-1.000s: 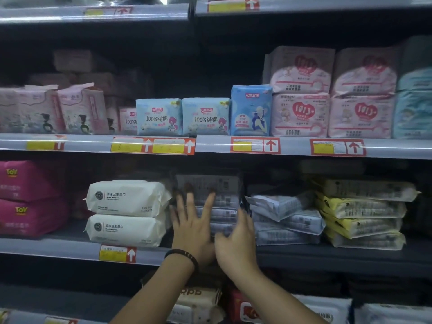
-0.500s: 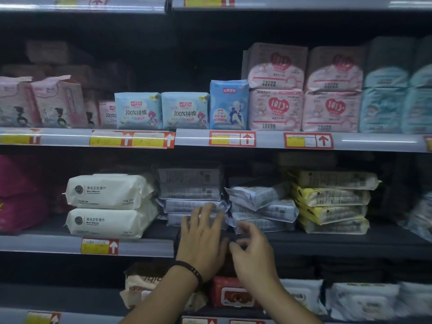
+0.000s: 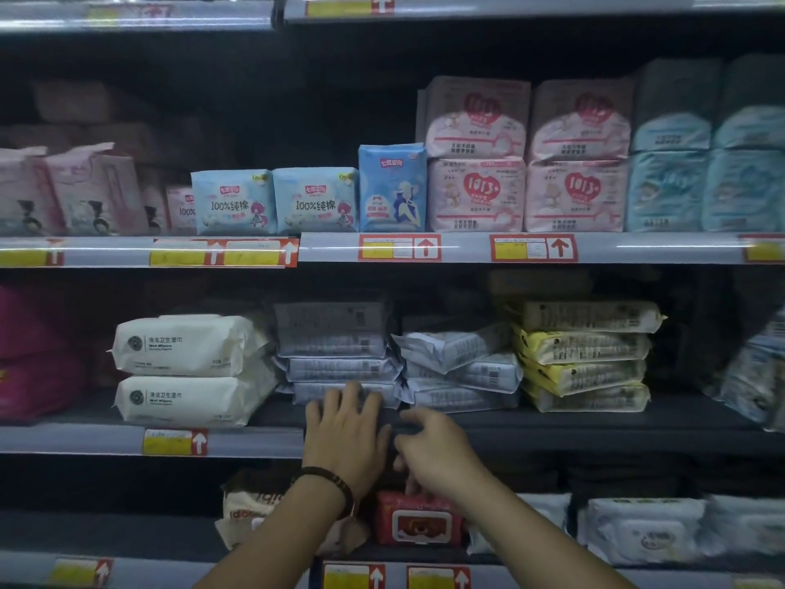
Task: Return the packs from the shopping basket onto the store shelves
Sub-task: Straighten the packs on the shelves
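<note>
Left hand (image 3: 346, 440), with a dark bracelet (image 3: 327, 482) on its wrist, reaches to the middle shelf (image 3: 594, 427) with its fingers straight and spread, the tips against the front of the lowest grey pack (image 3: 388, 394). Right hand (image 3: 437, 454) hovers just beside it at the shelf edge, fingers loosely curled and holding nothing. That pack lies flat at the bottom of a stack of at least three. A second grey stack (image 3: 458, 371) of three stands just to the right, its top pack tilted. Two white packs (image 3: 191, 371) are stacked on the left and four yellow packs (image 3: 586, 359) on the right. The grey packs are flat and soft, with small print.
</note>
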Tool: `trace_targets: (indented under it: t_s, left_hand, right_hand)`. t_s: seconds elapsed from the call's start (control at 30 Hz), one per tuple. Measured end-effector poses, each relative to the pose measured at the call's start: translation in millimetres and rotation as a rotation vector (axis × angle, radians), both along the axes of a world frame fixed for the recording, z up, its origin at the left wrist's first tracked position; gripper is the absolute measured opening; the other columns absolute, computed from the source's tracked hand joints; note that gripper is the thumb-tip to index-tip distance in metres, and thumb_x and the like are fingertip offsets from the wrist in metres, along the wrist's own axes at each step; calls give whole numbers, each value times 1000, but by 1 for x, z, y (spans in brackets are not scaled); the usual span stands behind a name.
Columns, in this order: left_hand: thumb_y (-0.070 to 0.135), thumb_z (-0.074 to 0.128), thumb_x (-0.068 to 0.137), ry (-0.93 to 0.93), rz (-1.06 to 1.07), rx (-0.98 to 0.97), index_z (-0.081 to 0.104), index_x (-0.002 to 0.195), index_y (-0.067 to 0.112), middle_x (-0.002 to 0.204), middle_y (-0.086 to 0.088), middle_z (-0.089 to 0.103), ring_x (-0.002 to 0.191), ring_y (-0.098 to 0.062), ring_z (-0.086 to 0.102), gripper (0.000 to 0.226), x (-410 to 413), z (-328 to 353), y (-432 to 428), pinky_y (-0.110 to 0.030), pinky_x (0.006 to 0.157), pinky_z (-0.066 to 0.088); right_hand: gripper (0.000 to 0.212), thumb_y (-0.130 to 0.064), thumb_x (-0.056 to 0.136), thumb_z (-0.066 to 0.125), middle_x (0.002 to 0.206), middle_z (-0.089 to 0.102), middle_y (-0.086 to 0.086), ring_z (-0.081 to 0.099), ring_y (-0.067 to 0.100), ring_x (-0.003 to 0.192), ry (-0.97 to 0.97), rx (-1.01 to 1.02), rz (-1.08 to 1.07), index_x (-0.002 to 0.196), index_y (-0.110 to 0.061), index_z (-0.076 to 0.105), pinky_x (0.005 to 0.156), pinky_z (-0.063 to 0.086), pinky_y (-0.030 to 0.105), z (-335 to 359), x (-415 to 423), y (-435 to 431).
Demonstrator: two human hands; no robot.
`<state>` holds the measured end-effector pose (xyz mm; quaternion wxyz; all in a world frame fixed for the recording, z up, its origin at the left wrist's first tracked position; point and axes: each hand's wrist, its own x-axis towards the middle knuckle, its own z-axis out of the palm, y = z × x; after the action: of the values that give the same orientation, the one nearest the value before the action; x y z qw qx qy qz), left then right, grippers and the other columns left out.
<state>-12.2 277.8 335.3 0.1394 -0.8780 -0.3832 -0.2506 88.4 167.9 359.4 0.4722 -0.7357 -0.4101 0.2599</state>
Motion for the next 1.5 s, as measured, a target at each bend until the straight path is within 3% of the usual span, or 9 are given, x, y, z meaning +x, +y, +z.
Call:
trace_targets:
  t_s: [0.1,0.2,0.27,0.37,0.77,0.9,1.0,1.17,1.5]
  left_hand:
    - [50,40,97,6,-19,-28,47,141,33,149,-5,42,127,-30,44,48,-10,3,2,-49,101,37]
    - [49,49,96,102,-21,-48,12,161,34,171,-15,-5,155,-39,10,77,-20,8,9,-52,121,21]
    - [49,47,99,165,-20,-21,-10,163,32,166,-14,-33,158,-39,-13,87,-25,12,13,-54,126,9]
    - [50,48,100,222,-34,24,-14,163,30,159,-12,-45,155,-39,-24,91,-28,16,19,-56,127,3]
    - [54,48,99,306,-14,34,-14,164,27,158,-14,-48,154,-41,-27,94,-29,19,28,-57,127,0]
    - [60,46,98,300,-12,35,-20,162,25,156,-14,-50,152,-41,-31,99,-32,20,29,-57,127,-2]
    - [64,56,93,266,9,31,-28,157,26,154,-16,-52,148,-40,-38,113,-35,20,32,-56,127,-3]
    - [58,58,94,270,-9,3,-26,160,25,156,-11,-51,147,-37,-40,112,-39,25,41,-58,127,-5]
    - [50,54,98,265,-71,-23,-22,161,18,163,-5,-41,152,-27,-35,103,-25,29,35,-59,126,-8]
  right_hand:
    - [70,-7,104,39,80,69,14,60,20,44,234,-41,59,167,-30,17,42,43,24,4,-10,16]
    - [72,-9,105,41,71,67,10,59,17,44,323,10,51,167,-31,11,43,43,24,4,-16,28]
    - [75,-12,106,43,66,65,7,57,16,43,366,39,46,168,-33,6,42,42,24,4,-22,34]
    - [76,-14,106,43,66,63,8,58,18,42,383,48,44,167,-38,4,42,44,24,3,-28,44]
    - [72,-23,110,41,71,65,8,65,19,49,315,-46,113,168,-38,2,42,45,24,8,-23,61]
    - [74,-15,107,43,84,73,15,72,24,52,203,-50,137,167,-35,6,40,47,25,14,-30,57]
    - [88,-14,105,48,79,77,14,73,25,54,150,22,71,166,-36,-11,42,50,28,23,-33,61]
    - [86,-10,106,46,92,75,18,69,22,49,246,91,52,167,-43,-5,42,49,28,29,-39,61]
    - [77,-15,107,40,89,69,14,67,21,50,286,18,104,166,-47,1,45,50,27,33,-25,61]
